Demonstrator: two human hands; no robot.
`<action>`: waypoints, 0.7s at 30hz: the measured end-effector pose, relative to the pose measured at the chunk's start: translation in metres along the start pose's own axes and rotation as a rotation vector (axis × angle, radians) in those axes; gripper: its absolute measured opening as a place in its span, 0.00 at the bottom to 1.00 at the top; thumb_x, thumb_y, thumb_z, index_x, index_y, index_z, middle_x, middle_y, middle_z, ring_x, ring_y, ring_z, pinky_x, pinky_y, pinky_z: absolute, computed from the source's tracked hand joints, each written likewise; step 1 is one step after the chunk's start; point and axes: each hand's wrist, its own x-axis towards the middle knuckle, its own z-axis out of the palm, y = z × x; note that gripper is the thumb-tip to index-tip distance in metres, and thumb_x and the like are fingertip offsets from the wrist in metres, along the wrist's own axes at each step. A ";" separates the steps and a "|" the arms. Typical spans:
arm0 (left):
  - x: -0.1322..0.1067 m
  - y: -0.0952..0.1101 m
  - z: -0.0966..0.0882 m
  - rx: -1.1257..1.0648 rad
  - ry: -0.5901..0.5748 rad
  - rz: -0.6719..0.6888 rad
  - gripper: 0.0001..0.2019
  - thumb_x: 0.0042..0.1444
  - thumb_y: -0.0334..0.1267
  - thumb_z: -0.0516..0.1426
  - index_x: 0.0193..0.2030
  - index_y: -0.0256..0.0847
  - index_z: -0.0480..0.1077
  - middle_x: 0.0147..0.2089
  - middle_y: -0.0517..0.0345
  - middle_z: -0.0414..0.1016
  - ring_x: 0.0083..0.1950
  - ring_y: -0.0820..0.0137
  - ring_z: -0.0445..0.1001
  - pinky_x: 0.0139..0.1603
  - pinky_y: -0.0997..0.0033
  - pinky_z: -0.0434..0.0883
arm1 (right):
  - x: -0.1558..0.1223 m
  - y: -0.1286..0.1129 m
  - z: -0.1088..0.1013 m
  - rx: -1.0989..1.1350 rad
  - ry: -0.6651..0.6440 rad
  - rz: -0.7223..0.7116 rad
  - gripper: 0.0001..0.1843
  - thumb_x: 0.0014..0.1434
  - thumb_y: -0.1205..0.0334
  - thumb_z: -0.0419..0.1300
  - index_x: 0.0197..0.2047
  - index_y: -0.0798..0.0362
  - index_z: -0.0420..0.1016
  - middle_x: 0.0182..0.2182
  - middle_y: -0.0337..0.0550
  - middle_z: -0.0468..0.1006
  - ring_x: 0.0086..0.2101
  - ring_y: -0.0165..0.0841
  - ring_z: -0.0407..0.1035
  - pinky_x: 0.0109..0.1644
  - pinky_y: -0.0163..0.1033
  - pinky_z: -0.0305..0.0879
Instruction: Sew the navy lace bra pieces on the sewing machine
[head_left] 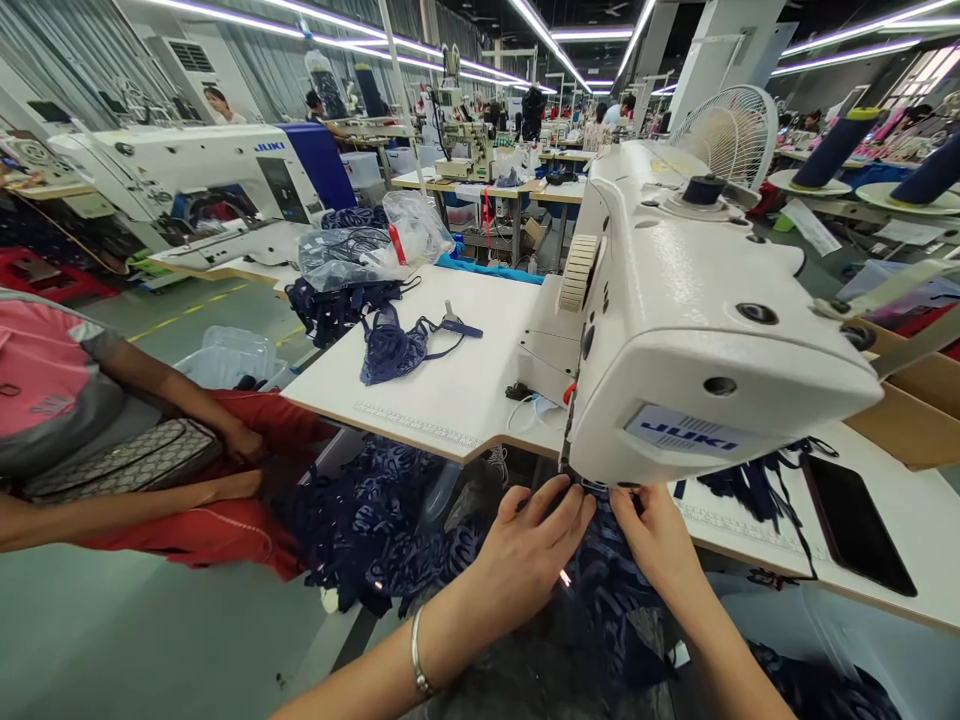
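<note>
here, left hand [521,550], right hand [660,535] touching fabric [615,580], grip openness unclear, tabletop [465,400] edge near

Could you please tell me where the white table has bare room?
Bare tabletop lies between bra and sewing machine. Navy fabric crowds the machine's near end; plastic bags, the far left corner; straps and phone, the right.

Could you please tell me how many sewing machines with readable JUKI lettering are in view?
2: the near sewing machine at right, and the blue-and-white machine at left; others may be hidden.
</note>
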 end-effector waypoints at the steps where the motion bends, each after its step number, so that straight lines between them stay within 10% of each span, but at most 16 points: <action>1: 0.000 0.000 -0.001 0.005 -0.001 0.002 0.23 0.66 0.31 0.46 0.67 0.36 0.57 0.67 0.52 0.62 0.69 0.62 0.54 0.55 0.61 0.57 | 0.000 0.001 0.000 0.001 -0.001 -0.004 0.09 0.64 0.53 0.51 0.39 0.49 0.62 0.32 0.43 0.75 0.35 0.40 0.71 0.35 0.40 0.64; 21: -0.001 -0.001 0.000 0.049 0.021 0.006 0.23 0.65 0.30 0.47 0.66 0.35 0.59 0.66 0.49 0.62 0.69 0.60 0.54 0.58 0.62 0.58 | -0.002 0.004 -0.001 -0.006 0.023 0.050 0.15 0.63 0.47 0.51 0.42 0.49 0.64 0.32 0.47 0.77 0.34 0.43 0.73 0.33 0.42 0.66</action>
